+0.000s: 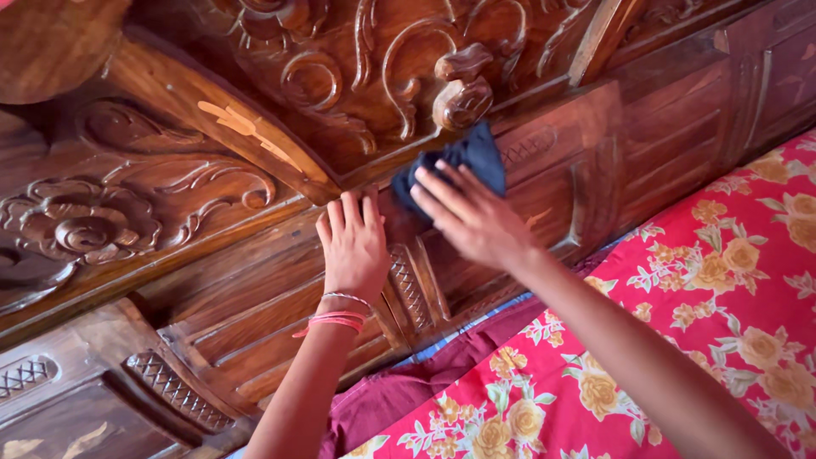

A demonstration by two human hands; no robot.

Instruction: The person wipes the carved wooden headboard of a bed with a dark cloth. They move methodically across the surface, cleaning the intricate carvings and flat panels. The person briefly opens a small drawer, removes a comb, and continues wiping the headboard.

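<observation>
- The carved wooden headboard (255,280) fills most of your view, dark and glossy, with scrollwork above, a flower rosette at the left and fluted panels lower down. Work it section by section so no panel gets skipped.
- Below and to the right lies the bed with its red floral sheet (722,280), and a maroon cloth (399,395) is tucked along the foot of the wood. Keep loosened dust from dropping onto them; wipe toward yourself and fold the dirt into the rag.
- Your left hand (353,246) lies flat and empty on a plain panel, fingers together, just beside the right. That brace looks sound; keep it there to steady your reach.
- Your right hand (467,217) is spread nearly flat, fingers pressing the dark blue rag (463,161) against the wood rather than gripping it in a fist.
- The rag sits just under the carved knob (461,89) of the scrollwork, at the edge of the raised moulding. Flat pressure suits the smooth panels, but I judge the grooves need a fingertip pushed into a fold of rag.
- Mind the thread and bead bracelets (340,316) on your left wrist near the cross-hatched trim.
</observation>
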